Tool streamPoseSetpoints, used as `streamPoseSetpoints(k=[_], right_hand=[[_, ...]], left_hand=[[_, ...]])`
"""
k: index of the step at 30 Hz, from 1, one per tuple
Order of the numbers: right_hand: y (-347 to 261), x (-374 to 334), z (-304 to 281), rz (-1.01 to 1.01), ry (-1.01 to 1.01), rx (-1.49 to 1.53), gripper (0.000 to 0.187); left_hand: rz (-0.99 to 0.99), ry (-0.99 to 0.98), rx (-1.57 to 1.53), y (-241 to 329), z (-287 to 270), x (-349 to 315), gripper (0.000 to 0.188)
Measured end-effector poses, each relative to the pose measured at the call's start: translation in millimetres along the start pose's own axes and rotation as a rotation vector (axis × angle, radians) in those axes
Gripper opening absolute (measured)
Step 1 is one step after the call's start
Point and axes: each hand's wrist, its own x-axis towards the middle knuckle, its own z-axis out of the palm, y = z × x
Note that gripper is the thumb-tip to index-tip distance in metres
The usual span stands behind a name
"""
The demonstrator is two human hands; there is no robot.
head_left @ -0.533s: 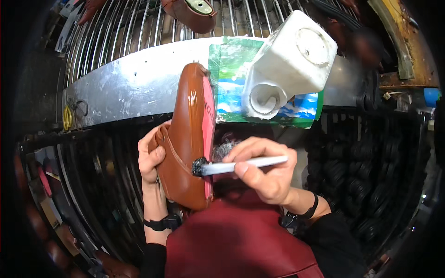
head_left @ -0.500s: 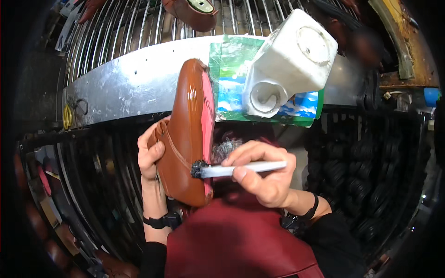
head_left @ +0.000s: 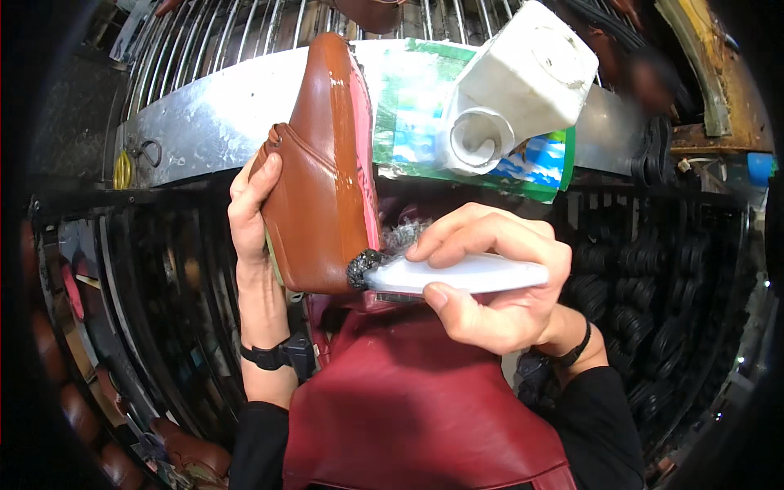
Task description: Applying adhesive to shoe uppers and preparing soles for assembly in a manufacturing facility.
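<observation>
A brown leather shoe (head_left: pixel 314 212) is tipped up in front of me, toe pointing away, its pink underside facing right. My left hand (head_left: pixel 255 200) grips it by the opening near the laces, thumb outside; some of its fingers are hidden. Between the fingers and thumb of my right hand (head_left: pixel 510 273) is a brush (head_left: pixel 461 276) with a pale handle and a dark, clotted head. That head touches the lower edge of the shoe near the heel. A wet gloss shows along the shoe's edge. Beyond the brush, a white plastic jug (head_left: pixel 531 73) with a cut-open spout leans on the bench.
Under the jug lies a green and blue printed sheet (head_left: pixel 412 135) on the metal ledge (head_left: pixel 204 114). Metal bars (head_left: pixel 245 37) run behind it, with another brown shoe (head_left: pixel 371 12) on them. Yellow-handled scissors (head_left: pixel 123 170) hang at left. Dark stacked soles (head_left: pixel 637 286) fill the right.
The shoe has moved away from me and its toe now overlaps the ledge. The brush has slid along the shoe's edge toward the heel end. My right hand has shifted right and up.
</observation>
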Motion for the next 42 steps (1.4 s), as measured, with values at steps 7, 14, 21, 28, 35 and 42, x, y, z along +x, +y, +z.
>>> streamPoseSetpoints(k=[7, 14, 21, 28, 35, 42], right_hand=[[-14, 29, -18, -0.197, -0.132, 0.01, 0.027], [12, 88, -41, -0.155, -0.273, -0.021, 0.037], [70, 68, -15, 0.379, 0.271, 0.489, 0.021], [83, 21, 3, 0.393, 0.713, 0.635, 0.022], [69, 42, 5, 0.378, 0.688, 0.579, 0.022], [88, 42, 16, 0.428, 0.772, 0.397, 0.022]], left_hand=[[0.071, 0.043, -0.324, -10, 24, -17, 0.041], [0.298, 0.146, 0.677, -42, -2, -43, 0.05], [-0.016, 0.002, -0.344, 4, 14, 5, 0.043], [0.351, 0.298, 0.607, 70, -12, 145, 0.031], [0.017, 0.613, 1.813, 124, -5, 358, 0.065], [0.246, 0.528, 1.458, 91, -9, 266, 0.103]])
